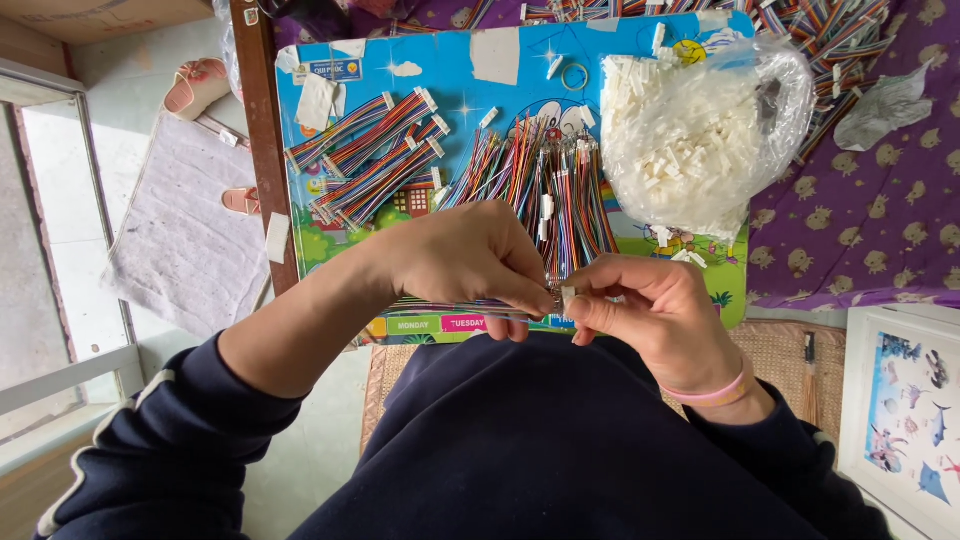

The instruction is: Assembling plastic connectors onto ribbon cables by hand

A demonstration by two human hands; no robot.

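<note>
left hand pinching ribbon wire, right hand pinching white connector; finished bundles above, bag of connectors still full

A bright blue picture board lies on a purple patterned cloth. On it, to the left, rest flat bundles of multicoloured ribbon wires, and in the middle a fan of loose coloured wire sets. A clear plastic bag of small white connectors sits on the board's right part. A crumpled clear wrapper lies on the cloth. On the floor at left are a grey mat and a pink slipper. A framed sea-creature picture stands at lower right
</note>
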